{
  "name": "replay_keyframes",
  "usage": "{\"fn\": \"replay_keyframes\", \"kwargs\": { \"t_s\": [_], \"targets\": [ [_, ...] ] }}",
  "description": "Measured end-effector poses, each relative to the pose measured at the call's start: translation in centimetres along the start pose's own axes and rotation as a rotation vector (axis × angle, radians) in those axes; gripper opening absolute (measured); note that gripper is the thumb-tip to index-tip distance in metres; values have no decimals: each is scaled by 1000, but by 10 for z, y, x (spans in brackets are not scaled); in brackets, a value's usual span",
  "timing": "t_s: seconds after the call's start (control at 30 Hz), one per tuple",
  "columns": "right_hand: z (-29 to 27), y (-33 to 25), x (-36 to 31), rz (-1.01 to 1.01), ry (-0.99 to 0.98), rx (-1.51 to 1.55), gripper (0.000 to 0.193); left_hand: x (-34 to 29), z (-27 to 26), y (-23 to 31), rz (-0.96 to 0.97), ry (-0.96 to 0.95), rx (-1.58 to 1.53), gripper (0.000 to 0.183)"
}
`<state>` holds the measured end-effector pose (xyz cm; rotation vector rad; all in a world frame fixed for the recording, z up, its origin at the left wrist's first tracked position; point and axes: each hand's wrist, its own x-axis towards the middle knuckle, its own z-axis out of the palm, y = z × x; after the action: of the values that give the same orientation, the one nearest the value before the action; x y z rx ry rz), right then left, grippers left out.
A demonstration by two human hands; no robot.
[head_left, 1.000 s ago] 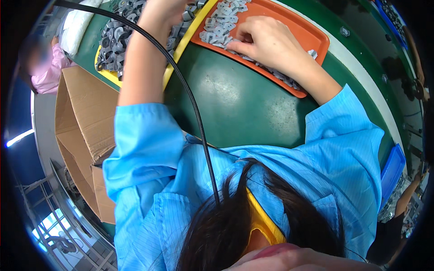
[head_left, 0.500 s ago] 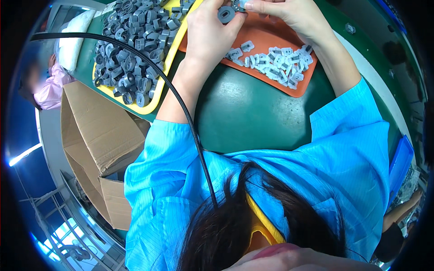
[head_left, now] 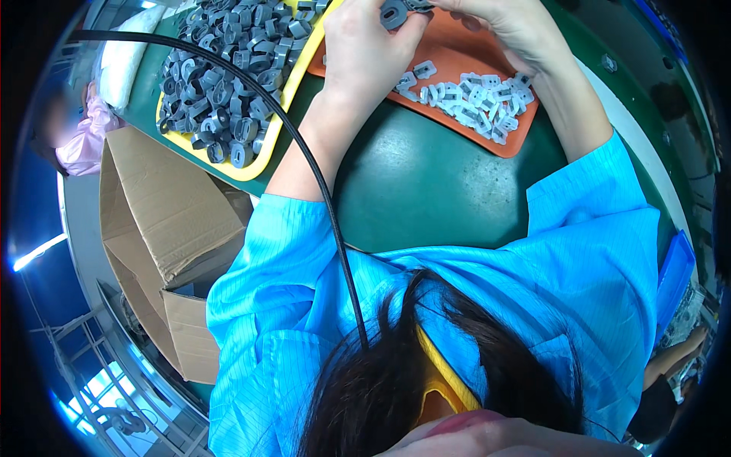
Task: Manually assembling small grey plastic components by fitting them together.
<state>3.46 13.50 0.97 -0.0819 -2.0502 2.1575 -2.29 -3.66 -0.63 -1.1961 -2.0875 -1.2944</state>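
Note:
My left hand is closed around a small grey round plastic cap with a slot in its face. Beside it, at the upper edge of the picture, a second dark grey piece shows only in part. My right hand reaches in from the right with curled fingers, its thumb close to that second piece. What its fingertips pinch is cut off by the edge. Below both hands lies an orange tray with a heap of small translucent white plastic parts.
A yellow tray piled with grey round caps stands to the left on the green table. An open cardboard box sits left of me. A black cable crosses in front of my left forearm. Another person in a pink sleeve is at far left.
Both hands have shifted slightly up and right along with the view. The grey cap in my left hand now lies nearer the upper edge and is tilted differently.

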Motion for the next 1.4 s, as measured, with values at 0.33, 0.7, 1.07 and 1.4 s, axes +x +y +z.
{"fn": "replay_keyframes", "kwargs": {
  "t_s": [0.33, 0.7, 1.07, 1.4],
  "targets": [
    [11, 10, 2, -51, 119, -125, 16, 0, 1, -8, 10, 52, 14, 26],
    [12, 19, 4, -139, 109, -145, 13, -3, 3, -15, 3, 91, -2, 27],
    [-9, 23, 10, 151, -51, 277, 19, 0, 5, -9, 107, 64, 25, 31],
    [-27, 3, 6, 254, -298, -12, 15, 11, -32, -11, 89, -394, -93, 34]
  ]
}}
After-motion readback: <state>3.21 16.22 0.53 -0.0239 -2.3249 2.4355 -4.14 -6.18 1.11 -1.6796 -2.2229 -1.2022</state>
